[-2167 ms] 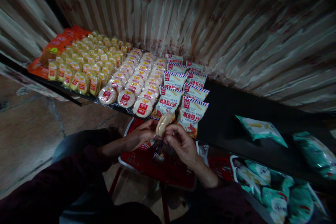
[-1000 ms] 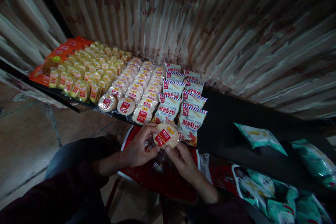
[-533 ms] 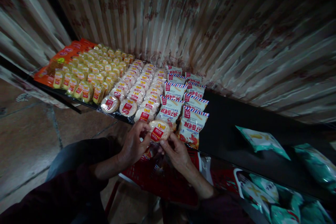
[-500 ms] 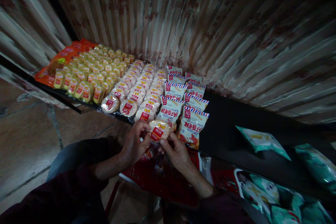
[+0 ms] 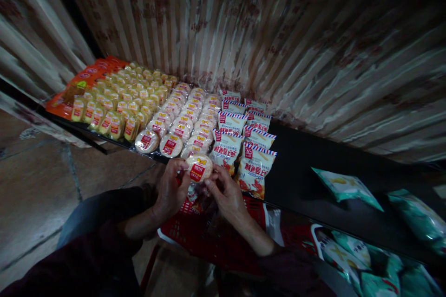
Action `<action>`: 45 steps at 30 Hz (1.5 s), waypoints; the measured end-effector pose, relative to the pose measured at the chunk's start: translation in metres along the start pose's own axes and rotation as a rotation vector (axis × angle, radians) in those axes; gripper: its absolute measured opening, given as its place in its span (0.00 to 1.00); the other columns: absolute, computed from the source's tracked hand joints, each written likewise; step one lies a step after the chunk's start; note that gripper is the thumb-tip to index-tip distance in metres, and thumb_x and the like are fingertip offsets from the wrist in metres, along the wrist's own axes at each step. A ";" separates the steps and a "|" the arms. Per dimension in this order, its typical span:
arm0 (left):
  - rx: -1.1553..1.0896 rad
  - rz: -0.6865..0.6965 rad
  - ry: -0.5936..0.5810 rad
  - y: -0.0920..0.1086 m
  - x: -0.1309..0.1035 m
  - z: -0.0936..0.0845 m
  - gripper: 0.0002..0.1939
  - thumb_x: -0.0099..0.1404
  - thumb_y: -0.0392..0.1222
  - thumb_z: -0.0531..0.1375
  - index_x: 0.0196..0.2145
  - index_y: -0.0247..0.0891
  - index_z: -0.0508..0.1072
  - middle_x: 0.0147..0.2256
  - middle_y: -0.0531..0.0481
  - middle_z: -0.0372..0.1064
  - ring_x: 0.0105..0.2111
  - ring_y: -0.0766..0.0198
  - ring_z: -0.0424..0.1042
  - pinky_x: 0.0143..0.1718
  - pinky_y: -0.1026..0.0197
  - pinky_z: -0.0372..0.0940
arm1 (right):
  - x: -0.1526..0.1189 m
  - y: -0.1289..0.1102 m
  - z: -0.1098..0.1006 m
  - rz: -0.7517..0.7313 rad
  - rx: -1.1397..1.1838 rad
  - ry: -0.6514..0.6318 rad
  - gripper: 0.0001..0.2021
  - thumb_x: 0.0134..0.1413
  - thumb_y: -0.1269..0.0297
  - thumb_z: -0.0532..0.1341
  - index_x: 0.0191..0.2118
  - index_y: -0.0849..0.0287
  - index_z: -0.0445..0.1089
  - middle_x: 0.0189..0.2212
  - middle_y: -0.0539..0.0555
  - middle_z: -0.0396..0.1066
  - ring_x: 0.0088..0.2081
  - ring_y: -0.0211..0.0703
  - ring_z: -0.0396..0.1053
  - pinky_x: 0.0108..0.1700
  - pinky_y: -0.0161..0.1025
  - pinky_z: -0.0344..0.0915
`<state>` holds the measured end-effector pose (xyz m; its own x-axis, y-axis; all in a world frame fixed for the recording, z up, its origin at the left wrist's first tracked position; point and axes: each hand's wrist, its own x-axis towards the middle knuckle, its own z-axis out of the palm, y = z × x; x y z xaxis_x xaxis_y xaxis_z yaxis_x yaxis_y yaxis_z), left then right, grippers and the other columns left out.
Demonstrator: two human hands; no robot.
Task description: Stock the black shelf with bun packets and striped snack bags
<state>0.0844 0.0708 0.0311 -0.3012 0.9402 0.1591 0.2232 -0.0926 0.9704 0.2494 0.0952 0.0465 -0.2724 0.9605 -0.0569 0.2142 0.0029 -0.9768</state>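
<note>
Both hands, left hand [image 5: 170, 190] and right hand [image 5: 225, 195], pinch one round cracker pack [image 5: 198, 168] by its edges, label up, at the near end of the round-pack rows [image 5: 181, 120] on the worktop [image 5: 313, 158]; probably lining it up.

Dark maroon long sleeves [image 5: 87, 260] pushed up to mid-forearm, grey-blue trousers [image 5: 101, 206]. Both hands [image 5: 170, 190] bare, no rings or watch visible.
</note>
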 end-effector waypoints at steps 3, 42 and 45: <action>-0.018 -0.036 0.042 -0.001 0.002 -0.001 0.07 0.60 0.38 0.58 0.37 0.43 0.63 0.36 0.52 0.66 0.35 0.64 0.69 0.36 0.63 0.65 | 0.003 -0.001 0.003 -0.046 -0.076 0.006 0.20 0.58 0.57 0.59 0.54 0.54 0.60 0.30 0.48 0.71 0.29 0.40 0.73 0.35 0.39 0.71; 0.465 0.293 0.166 -0.029 -0.002 0.002 0.11 0.62 0.37 0.60 0.42 0.41 0.64 0.47 0.44 0.61 0.50 0.53 0.65 0.50 0.45 0.67 | 0.022 0.014 0.018 -0.174 -0.297 0.053 0.25 0.57 0.66 0.58 0.61 0.58 0.56 0.34 0.52 0.71 0.35 0.42 0.72 0.41 0.42 0.72; 0.442 0.270 0.166 -0.029 -0.002 0.003 0.11 0.61 0.37 0.60 0.41 0.41 0.63 0.47 0.44 0.61 0.49 0.53 0.66 0.50 0.44 0.66 | 0.021 0.012 0.018 -0.165 -0.324 0.068 0.25 0.57 0.65 0.58 0.60 0.59 0.56 0.34 0.53 0.71 0.35 0.43 0.73 0.42 0.43 0.72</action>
<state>0.0819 0.0725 0.0022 -0.3138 0.8342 0.4534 0.6706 -0.1433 0.7279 0.2295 0.1105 0.0295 -0.2677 0.9560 0.1202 0.4618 0.2367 -0.8548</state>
